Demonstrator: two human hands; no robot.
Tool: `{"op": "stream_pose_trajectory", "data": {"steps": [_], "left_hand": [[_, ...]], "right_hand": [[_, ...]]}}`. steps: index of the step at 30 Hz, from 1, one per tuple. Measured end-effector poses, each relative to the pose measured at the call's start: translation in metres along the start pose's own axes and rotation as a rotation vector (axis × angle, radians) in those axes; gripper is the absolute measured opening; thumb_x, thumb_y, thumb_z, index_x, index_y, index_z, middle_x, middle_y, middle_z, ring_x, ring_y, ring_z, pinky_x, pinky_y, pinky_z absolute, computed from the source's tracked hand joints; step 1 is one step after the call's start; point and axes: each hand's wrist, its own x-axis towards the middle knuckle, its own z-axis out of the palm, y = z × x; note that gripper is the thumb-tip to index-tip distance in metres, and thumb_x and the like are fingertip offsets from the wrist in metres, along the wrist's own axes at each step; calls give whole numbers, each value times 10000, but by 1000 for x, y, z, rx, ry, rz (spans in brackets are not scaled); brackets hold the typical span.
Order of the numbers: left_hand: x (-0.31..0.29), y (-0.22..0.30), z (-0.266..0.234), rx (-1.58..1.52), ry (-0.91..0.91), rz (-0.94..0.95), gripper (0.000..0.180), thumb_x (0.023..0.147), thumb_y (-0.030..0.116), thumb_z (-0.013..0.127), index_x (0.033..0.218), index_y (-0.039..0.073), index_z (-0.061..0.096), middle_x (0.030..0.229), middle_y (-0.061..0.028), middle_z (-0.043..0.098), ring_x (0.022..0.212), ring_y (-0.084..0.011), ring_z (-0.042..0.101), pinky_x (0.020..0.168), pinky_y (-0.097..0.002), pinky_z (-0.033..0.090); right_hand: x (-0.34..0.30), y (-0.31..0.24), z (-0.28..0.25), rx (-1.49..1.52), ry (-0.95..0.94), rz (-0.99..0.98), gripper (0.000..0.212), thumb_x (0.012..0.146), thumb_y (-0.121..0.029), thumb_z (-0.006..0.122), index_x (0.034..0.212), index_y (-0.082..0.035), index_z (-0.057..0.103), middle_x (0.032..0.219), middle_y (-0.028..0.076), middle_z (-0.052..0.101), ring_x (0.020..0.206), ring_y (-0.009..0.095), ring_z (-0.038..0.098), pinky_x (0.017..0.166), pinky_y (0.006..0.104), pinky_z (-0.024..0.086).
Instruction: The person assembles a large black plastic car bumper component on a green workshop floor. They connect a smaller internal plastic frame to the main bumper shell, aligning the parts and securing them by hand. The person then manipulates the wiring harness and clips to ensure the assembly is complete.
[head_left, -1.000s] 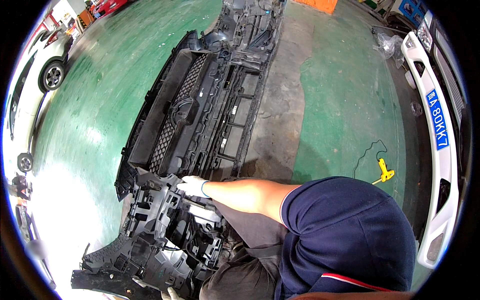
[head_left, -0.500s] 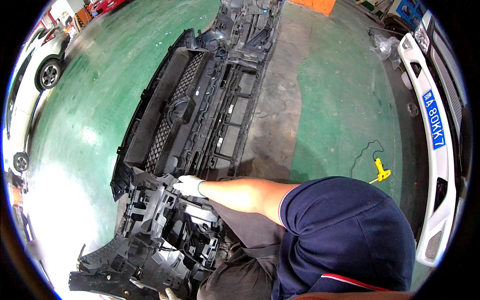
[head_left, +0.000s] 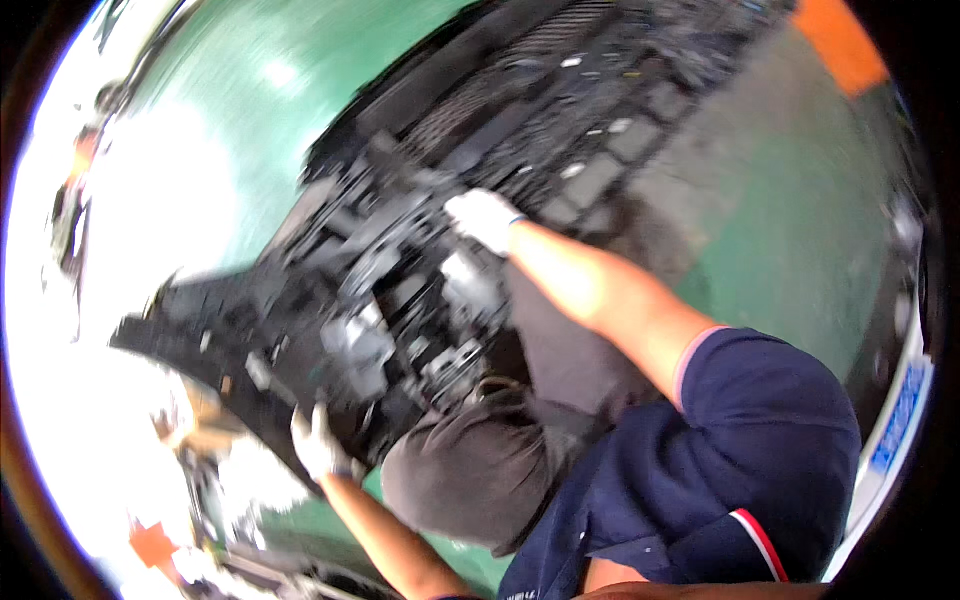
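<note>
A large black car bumper cover, its ribbed inner side up, lies in front of my bent knees. On an upper edge of it rests my right hand in a white glove, fingers curled over the black plastic. My left hand, also gloved, is at the bumper's near lower edge with thumb and forefinger apart. A small pale strip lies on the panel close to those fingers. Motion blur hides the finer details of both hands' contact.
Beyond it lies another long black bumper with a mesh grille, beside a dark frame with rectangular openings. A white car front part stands at the right rim. An orange panel is at the top right, over green floor.
My view has swung, so the parts appear tilted and shifted. My left hand and forearm have come fully into view at lower left. The right hand stays on the bumper.
</note>
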Motion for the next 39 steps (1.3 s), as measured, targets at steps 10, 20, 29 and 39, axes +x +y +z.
{"op": "stream_pose_trajectory", "data": {"steps": [10, 20, 29, 39], "left_hand": [[18, -58, -42, -146, 2, 118, 457, 975, 4, 634, 1412, -68, 521, 1361, -146, 641, 1220, -223, 613, 1093, -354, 456], [10, -30, -37, -48, -184, 83, 446, 968, -25, 634, 1399, -45, 522, 1341, -128, 648, 1209, -218, 610, 1082, -345, 452], [25, -19, -40, 80, -247, 67, 445, 950, 21, 684, 1370, -64, 562, 1304, -131, 677, 1169, -215, 632, 1050, -345, 471], [10, -44, 10, 90, -272, -57, 426, 940, 60, 728, 1326, -53, 590, 1203, -134, 720, 1072, -222, 679, 958, -343, 526]], "right_hand": [[-5, -8, 30, 784, 24, 270, 276, 1006, -320, 703, 1138, -99, 605, 965, 38, 684, 792, 159, 678, 667, 306, 553], [-12, -54, 0, 613, 115, -86, 267, 1083, -260, 564, 1243, -61, 640, 1064, 40, 689, 838, 136, 651, 737, 302, 567], [-13, -28, -13, 879, 126, 108, 225, 1060, -246, 604, 1217, -90, 650, 1069, 44, 691, 799, 168, 665, 712, 325, 576], [-56, -33, -50, -401, 322, -190, 294, 903, -202, 714, 1146, -40, 689, 1001, 157, 701, 881, 306, 670, 789, 431, 558]]}}
